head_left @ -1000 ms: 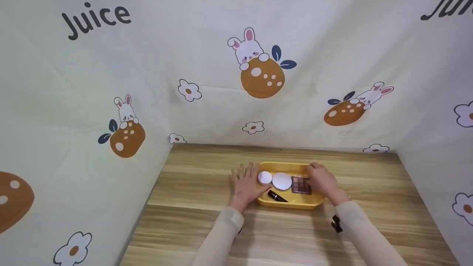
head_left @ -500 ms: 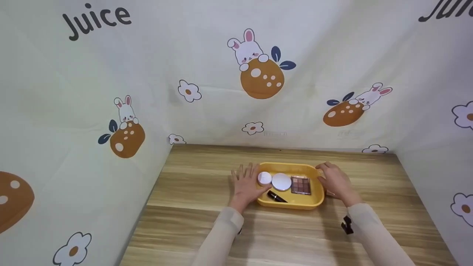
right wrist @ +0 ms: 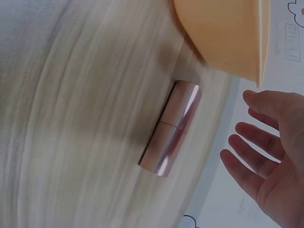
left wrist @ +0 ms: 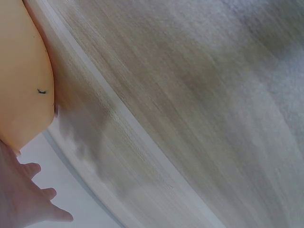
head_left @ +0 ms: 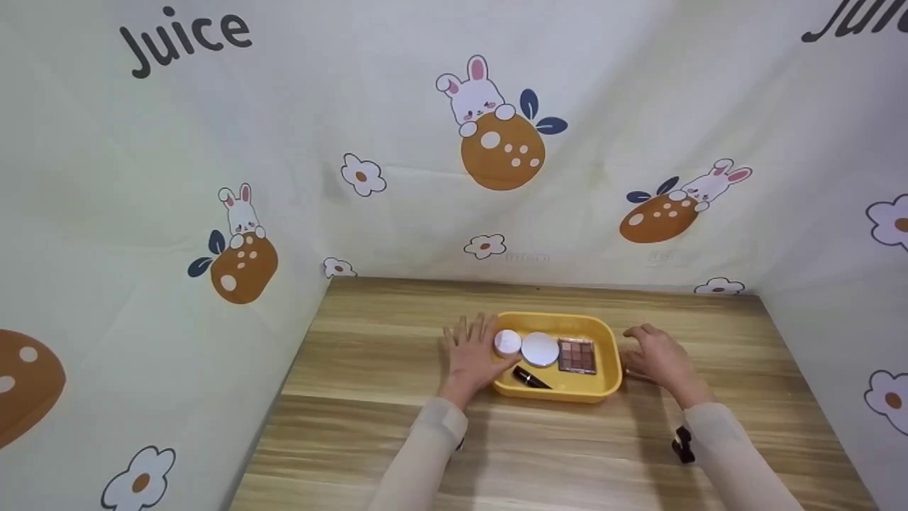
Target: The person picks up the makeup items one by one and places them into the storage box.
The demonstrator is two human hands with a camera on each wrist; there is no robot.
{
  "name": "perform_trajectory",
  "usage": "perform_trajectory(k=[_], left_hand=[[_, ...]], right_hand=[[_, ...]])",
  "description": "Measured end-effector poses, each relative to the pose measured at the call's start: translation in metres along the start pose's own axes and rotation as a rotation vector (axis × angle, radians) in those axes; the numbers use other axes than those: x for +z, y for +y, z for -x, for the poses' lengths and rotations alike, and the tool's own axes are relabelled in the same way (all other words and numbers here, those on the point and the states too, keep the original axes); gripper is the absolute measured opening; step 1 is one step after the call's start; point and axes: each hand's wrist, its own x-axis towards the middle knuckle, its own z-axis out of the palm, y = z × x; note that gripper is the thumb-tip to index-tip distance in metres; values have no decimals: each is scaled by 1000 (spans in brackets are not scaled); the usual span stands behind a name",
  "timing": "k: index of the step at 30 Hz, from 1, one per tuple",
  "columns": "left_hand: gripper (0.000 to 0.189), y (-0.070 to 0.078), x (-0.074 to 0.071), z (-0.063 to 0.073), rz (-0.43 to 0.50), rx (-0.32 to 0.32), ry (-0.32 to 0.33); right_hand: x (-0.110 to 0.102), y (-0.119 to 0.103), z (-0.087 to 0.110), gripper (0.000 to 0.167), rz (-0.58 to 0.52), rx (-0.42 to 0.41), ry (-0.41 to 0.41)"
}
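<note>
A yellow tray [head_left: 608,387] holds a small white round jar [head_left: 508,343], a larger silvery round compact [head_left: 540,349], an eyeshadow palette [head_left: 577,356] and a black lipstick-like tube [head_left: 530,377]. My left hand [head_left: 474,358] rests against the tray's left end, fingers spread and straight, thumb over the rim. To the right of the tray, my right hand [head_left: 660,358] hovers with loosely bent fingers and holds nothing. In the right wrist view, a shiny rose-gold lipstick tube [right wrist: 171,128] lies on the table beside the tray; the head view hides it behind my right hand.
The wood-grain table [head_left: 355,440] meets pale fabric walls at the back and both sides. The back wall [head_left: 411,213] carries printed rabbits, oranges and flowers. A black wrist device [head_left: 683,446] sits by my right sleeve.
My right hand has moved out of the tray, over its right rim, and now sits to the right of it, uncovering the palette. My left hand stays in place.
</note>
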Motion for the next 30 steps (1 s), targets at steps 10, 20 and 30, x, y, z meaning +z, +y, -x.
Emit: perform_trajectory(k=[10, 20, 30], left_hand=[[98, 1, -1, 0, -6, -5, -7], [99, 1, -2, 0, -14, -14, -15], [99, 2, -2, 1, -8, -17, -25]], right_hand=[[12, 11, 18, 30, 8, 14, -18], [19, 21, 30, 23, 2, -2, -23], [22, 22, 33, 19, -17, 37, -41]])
